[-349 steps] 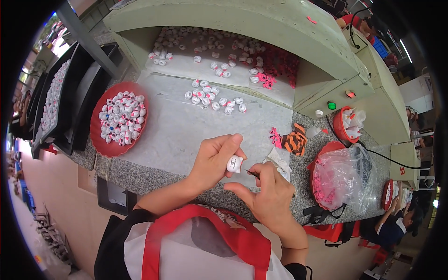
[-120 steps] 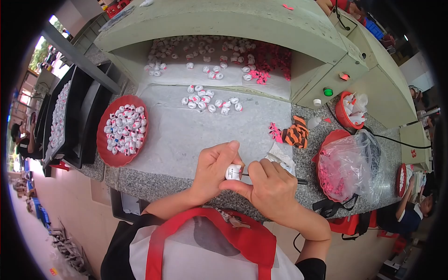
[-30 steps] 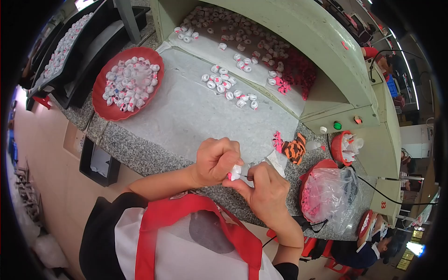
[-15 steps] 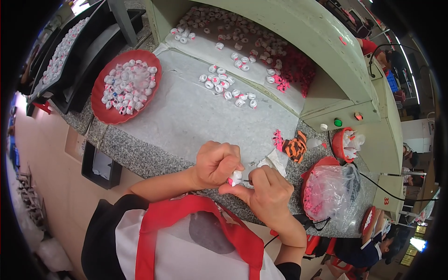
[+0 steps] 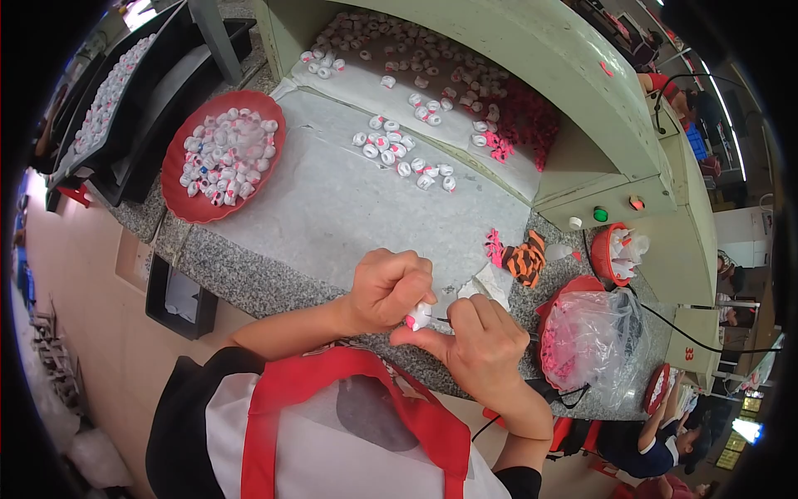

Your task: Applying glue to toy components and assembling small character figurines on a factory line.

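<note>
Close to my body, at the bench's front edge, my left hand (image 5: 389, 287) is closed on a small white piece with a pink patch (image 5: 418, 317). My right hand (image 5: 480, 337) pinches a thin dark tool (image 5: 442, 320), whose end meets the piece; its kind is too small to make out. The right thumb is stretched under the piece. Just beyond the right hand lies a crumpled white cloth (image 5: 489, 285), with an orange and black striped cloth (image 5: 526, 259) and small pink pieces (image 5: 495, 248) further off.
A red dish (image 5: 176, 187) of white pieces stands left. Similar pieces (image 5: 386, 141) lie on white paper (image 5: 307, 200), before a pale green open-fronted cabinet (image 5: 615, 100). Right are a red bowl (image 5: 600, 249), a bagged dish of pink pieces (image 5: 565, 349) and a black cable (image 5: 698, 343).
My right hand has shifted slightly to the right, away from the white piece. The left hand stays nearly still, keeping its hold.
</note>
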Tool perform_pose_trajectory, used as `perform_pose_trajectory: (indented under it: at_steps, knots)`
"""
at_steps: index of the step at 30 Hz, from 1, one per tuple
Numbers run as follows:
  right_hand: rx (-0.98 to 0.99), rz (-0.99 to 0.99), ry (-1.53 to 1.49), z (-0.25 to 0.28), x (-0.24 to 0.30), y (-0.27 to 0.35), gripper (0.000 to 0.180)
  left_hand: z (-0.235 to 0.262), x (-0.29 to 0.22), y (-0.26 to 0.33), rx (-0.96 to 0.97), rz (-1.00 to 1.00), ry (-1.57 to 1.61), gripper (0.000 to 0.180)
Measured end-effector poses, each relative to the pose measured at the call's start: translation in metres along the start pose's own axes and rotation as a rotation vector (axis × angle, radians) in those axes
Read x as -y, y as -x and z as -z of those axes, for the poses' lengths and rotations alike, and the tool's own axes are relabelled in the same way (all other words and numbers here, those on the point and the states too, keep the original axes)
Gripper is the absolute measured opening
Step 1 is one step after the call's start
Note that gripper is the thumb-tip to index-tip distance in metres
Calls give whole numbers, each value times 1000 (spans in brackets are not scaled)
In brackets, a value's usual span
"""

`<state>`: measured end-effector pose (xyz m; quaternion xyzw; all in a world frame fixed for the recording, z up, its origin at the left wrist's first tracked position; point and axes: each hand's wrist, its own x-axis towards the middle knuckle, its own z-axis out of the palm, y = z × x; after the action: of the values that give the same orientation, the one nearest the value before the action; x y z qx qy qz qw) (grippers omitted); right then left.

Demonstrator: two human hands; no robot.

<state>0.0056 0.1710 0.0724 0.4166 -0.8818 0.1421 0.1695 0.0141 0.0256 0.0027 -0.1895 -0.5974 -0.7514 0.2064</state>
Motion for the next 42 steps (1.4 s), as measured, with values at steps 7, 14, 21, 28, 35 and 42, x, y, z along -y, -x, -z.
perform_pose_trajectory:
  at_steps: [7, 14, 21, 28, 35, 42]
  knots:
    - [-35, -45, -75, -4, 1, 1, 55, -1, 0, 2, -17, 7, 22, 22]
    - [22, -27, -44, -2, 2, 6, 53, -2, 0, 4, -14, 15, 10, 21]
    - [-34, -39, -69, -6, 2, 6, 52, -4, 2, 7, -23, 25, 62, 22]
    - [23, -21, 10, -1, 4, 7, 52, -7, 2, 8, -86, 79, 143, 22]
    - [-51, -34, -65, -7, 3, 3, 50, -8, 8, 14, -122, 109, 203, 23]
    - [-41, -77, -115, -9, 8, 3, 53, -7, 10, 15, -84, 23, 325, 28]
